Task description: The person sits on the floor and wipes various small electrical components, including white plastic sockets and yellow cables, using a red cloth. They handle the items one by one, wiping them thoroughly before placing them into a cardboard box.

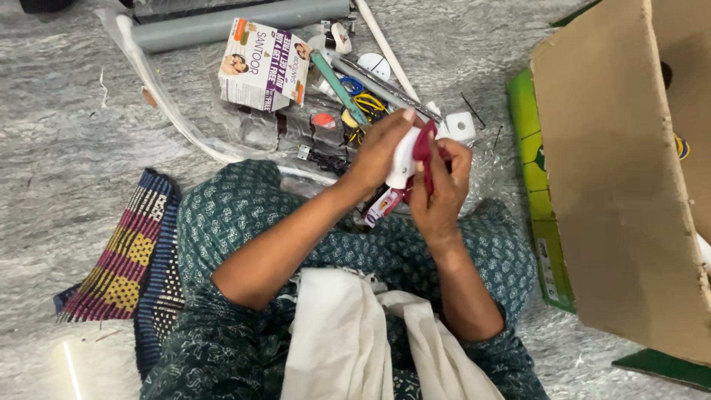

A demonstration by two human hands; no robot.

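Both hands' grip clenches a white-and-maroon tool [411, 159]: left hand [381, 148], right hand [441, 192].

Green floral-print dress [244, 222], cream scarf [348, 333], bare forearms

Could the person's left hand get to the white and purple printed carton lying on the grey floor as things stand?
Probably not at once: the left hand grips a white and maroon tool together with the right hand. The carton lies uncovered just beyond.

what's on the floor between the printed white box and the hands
In the head view, a clutter lies between the printed box and the hands: clear plastic wrap, a teal rod and yellow wire.
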